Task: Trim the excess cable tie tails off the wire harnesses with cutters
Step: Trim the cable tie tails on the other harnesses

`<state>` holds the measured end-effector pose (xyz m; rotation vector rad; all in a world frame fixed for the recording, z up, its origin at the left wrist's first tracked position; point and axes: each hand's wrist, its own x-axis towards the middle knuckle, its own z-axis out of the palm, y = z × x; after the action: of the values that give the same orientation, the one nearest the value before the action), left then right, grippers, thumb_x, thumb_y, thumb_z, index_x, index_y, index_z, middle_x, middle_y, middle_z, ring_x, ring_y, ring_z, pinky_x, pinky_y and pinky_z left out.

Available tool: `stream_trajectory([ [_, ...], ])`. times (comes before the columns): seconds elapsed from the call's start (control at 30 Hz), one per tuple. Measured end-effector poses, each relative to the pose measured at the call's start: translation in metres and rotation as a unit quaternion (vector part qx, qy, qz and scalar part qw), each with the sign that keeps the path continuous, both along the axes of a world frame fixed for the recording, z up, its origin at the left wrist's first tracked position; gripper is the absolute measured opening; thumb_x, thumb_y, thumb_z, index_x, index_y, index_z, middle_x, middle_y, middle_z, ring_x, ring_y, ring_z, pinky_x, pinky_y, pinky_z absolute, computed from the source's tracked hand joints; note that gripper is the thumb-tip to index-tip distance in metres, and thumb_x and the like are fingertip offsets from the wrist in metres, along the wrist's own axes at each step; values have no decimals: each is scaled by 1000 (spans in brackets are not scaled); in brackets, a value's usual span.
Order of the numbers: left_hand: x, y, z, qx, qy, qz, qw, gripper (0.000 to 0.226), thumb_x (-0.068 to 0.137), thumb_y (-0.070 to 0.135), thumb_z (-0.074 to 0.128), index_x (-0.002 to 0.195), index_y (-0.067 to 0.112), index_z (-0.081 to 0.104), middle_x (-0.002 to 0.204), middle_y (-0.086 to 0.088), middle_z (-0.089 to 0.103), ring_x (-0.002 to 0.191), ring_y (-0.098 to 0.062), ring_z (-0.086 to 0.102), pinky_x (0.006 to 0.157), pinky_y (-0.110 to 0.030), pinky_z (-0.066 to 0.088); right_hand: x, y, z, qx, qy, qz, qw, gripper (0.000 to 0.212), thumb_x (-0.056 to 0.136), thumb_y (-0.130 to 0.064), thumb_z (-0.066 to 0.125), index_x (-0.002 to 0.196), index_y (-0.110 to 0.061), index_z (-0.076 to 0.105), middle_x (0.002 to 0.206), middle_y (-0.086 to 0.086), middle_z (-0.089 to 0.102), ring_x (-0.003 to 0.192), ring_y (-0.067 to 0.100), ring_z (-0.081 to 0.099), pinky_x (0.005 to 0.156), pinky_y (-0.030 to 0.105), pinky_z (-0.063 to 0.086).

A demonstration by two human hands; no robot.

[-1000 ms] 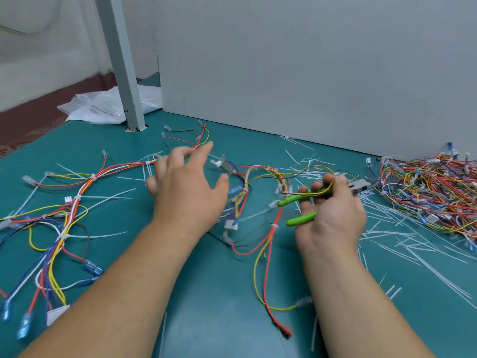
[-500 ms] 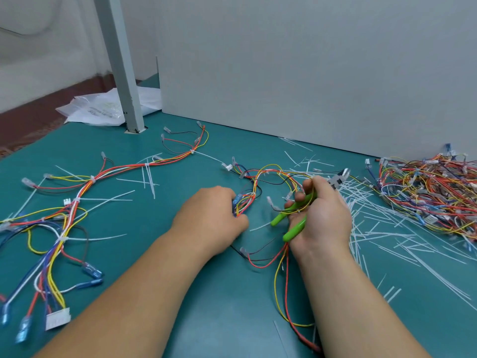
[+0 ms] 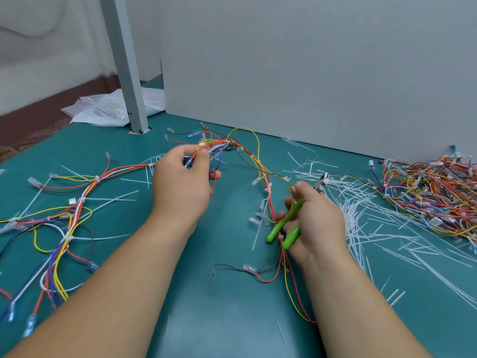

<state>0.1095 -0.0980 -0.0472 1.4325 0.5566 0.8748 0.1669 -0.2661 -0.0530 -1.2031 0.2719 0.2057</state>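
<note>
As a worker's left hand (image 3: 180,184) lifts one end of a wire harness (image 3: 260,164) off the teal mat (image 3: 219,319), fingers and thumb pinch a bunch of red, yellow, blue and white leads w/ clear-sleeved terminals. From that grip the harness arches over to the right hand (image 3: 315,223), then runs down twd the worker between the two forearms; its long axis lies roughly far-to-near. White cable ties sit at intervals along it, several w/ tails sticking out.

Right hand is curled round the green handles of the cutters (image 3: 286,223). Handles point near-left and stand slightly apart; the metal nose pokes out past the knuckles, aimed far-right. Harness wires cross at the handles by the fingertips; whether the fingers also grip them can't be told.

Only writing in view: faint print on a white plastic bag (image 3: 103,109) far beyond the left hand, too blurred to read. The bag lies by a grey post (image 3: 124,63); a grey partition (image 3: 309,68) stands beyond both hands.

Left of the left hand a second harness (image 3: 72,202) sprawls flat, long tie tails uncut. Just right of the right hand lies a drift of cut white tails (image 3: 361,215), and further right a heap of harnesses (image 3: 433,192).
</note>
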Motion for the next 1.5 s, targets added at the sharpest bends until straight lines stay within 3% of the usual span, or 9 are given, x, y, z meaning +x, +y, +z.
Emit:
stream_trajectory([
  [0.23, -2, -13, -1, 92, -36, -102, 990, 18, 98, 17, 66, 89, 32, 68, 83, 17, 67, 63, -5, 66, 54, -19, 48, -12, 8, 2, 39, 30, 153, 987, 47, 82, -49, 81, 104, -12, 60, 87, 11, 57, 62, 17, 58, 53, 30, 45],
  [0.43, -8, -30, -9, 269, 14, -285, 920, 15, 86, 20, 76, 98, 29, 76, 97, 4, 67, 94, -9, 66, 88, -28, 51, -15, 10, 8, 181, 49, 265, 946, 60, 84, -57, 67, 119, -9, 62, 115, 24, 62, 107, 36, 61, 93, 43, 50],
  [0.63, -11, -34, -13, 329, 56, -329, 883, 45, 80, 15, 84, 120, 34, 74, 96, 10, 67, 80, 10, 59, 73, -3, 39, -9, 4, 14, 208, 43, 144, 967, 18, 92, -9, 61, 106, -21, 64, 74, -1, 71, 57, 21, 69, 50, 30, 57],
  [0.77, -12, -31, -10, 253, 32, -292, 922, 33, 75, 36, 85, 106, 39, 74, 88, 16, 72, 70, 5, 60, 67, -8, 42, -3, 2, 11, 238, 14, 106, 965, 24, 102, -9, 51, 112, -23, 68, 80, -2, 68, 69, 23, 65, 63, 41, 63],
  [0.9, -9, -30, -5, 157, 13, -248, 956, 34, 78, 59, 64, 99, 34, 74, 88, 11, 74, 81, -13, 68, 75, -22, 52, 1, -3, 11, 285, -25, 99, 953, 27, 101, -9, 46, 114, -21, 66, 72, -6, 63, 48, 10, 46, 51, 22, 45],
  [1.03, 0, -21, -10, 124, 65, -147, 979, 20, 95, 40, 63, 112, 34, 70, 100, 13, 73, 88, -4, 69, 78, -20, 54, 1, -10, 15, 374, -5, 172, 911, 27, 100, -15, 43, 109, -18, 68, 65, -10, 55, 46, 10, 35, 48, 24, 34],
  [1.17, 5, -13, -19, 113, 124, -177, 970, 70, 92, 29, 72, 153, 30, 39, 152, 9, 48, 132, -1, 51, 103, -22, 42, -7, -14, 15, 458, 79, 314, 828, 27, 92, -13, 52, 114, -8, 67, 66, -4, 57, 50, 13, 31, 52, 27, 33],
  [1.3, 4, -16, -17, 96, 87, -233, 964, 102, 76, 47, 71, 160, 38, 15, 163, 16, 25, 149, -2, 26, 124, -39, 28, -16, -20, 21, 424, 127, 401, 802, 31, 94, -8, 52, 122, 2, 62, 70, 8, 61, 56, 15, 31, 57, 30, 31],
  [1.5, 4, -20, -12, 65, -14, -289, 955, 74, 88, 23, 70, 152, 35, 35, 136, 8, 64, 129, -2, 56, 108, -29, 43, -21, -23, 21, 373, 112, 472, 791, 36, 93, -7, 50, 126, 6, 61, 66, 3, 46, 58, 16, 32, 57, 29, 29],
])
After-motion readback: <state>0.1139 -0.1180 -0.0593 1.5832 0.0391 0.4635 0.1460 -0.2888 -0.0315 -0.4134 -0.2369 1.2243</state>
